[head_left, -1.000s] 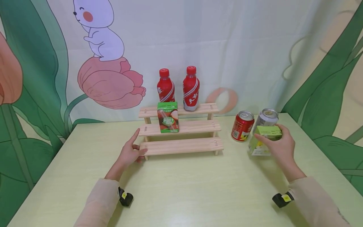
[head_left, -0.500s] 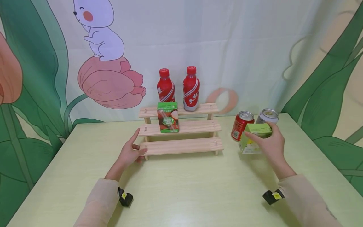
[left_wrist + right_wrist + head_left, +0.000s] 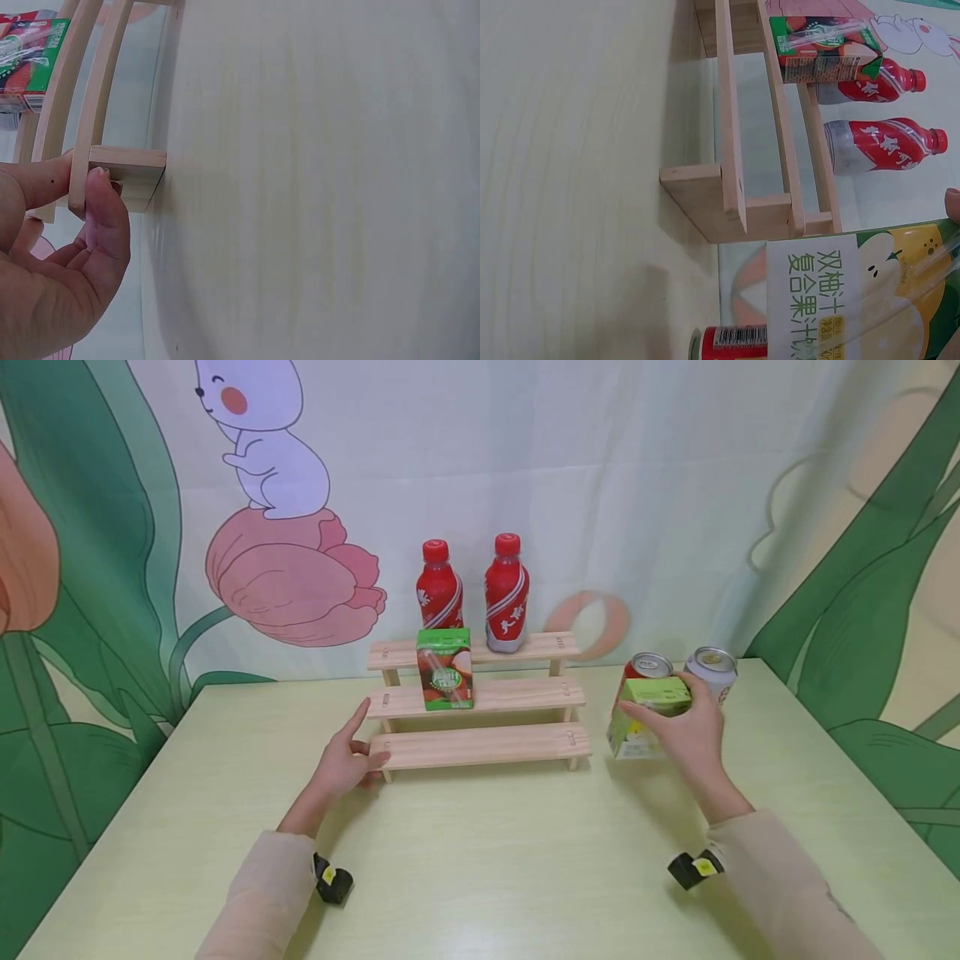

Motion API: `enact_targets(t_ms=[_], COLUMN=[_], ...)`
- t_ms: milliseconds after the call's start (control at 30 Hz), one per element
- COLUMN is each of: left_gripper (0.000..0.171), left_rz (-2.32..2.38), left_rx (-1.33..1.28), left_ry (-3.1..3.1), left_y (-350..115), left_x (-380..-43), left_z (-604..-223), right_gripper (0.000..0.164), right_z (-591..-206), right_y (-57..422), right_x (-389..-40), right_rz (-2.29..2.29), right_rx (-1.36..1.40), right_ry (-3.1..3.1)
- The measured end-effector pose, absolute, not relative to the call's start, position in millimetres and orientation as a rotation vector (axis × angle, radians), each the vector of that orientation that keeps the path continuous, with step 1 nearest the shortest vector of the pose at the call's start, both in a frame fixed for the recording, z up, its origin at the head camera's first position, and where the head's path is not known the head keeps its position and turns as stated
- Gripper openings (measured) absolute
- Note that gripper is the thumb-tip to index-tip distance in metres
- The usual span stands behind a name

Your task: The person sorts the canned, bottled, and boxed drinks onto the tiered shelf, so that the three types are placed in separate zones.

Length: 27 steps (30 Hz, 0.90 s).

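Note:
My left hand (image 3: 348, 766) grips the left end of a three-step wooden rack (image 3: 480, 750). In the left wrist view its thumb and fingers pinch the end of the lowest board (image 3: 94, 112). My right hand (image 3: 693, 727) holds a light green juice carton (image 3: 637, 735) upright by its upper part, thumb and fingers on opposite sides. That carton overlaps a red can (image 3: 651, 667) in the head view; its printed face (image 3: 817, 300) fills the lower right of the right wrist view. A green and red juice carton (image 3: 446, 672) stands on the middle step.
Two red bottles (image 3: 507, 597) stand on the top step, the left one partly behind the green and red carton. A silver can (image 3: 712, 672) stands right of the red can. A printed curtain (image 3: 660, 510) hangs behind the pale table (image 3: 480, 860).
My right hand has carried the light green carton leftward, from in front of the silver can to in front of the red can. My left hand stays on the rack.

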<state>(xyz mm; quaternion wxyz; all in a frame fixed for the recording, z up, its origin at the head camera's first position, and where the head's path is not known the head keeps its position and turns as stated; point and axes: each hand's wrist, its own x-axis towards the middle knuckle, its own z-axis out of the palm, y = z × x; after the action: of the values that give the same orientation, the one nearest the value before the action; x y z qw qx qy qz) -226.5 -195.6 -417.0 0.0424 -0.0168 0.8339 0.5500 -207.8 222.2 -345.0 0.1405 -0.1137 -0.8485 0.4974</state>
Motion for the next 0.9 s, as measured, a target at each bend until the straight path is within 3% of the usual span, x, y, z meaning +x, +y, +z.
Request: enact_targets(t_ms=[600, 900], left_gripper=[0.09, 0.091], left_rz=[1.683, 1.676], left_rx=[-0.059, -0.081], left_ry=[2.555, 2.555], left_y=[-195.2, -194.2], left_x=[-226.7, -226.1], left_z=[-417.6, -415.4], right_gripper=[0.09, 0.096], right_z=[-337.2, -329.5], right_y=[187.2, 173.1], right_x=[-217.8, -224.6], right_rz=[1.435, 1.447], right_rx=[-0.208, -0.208], right_ry=[-2.407, -2.433])
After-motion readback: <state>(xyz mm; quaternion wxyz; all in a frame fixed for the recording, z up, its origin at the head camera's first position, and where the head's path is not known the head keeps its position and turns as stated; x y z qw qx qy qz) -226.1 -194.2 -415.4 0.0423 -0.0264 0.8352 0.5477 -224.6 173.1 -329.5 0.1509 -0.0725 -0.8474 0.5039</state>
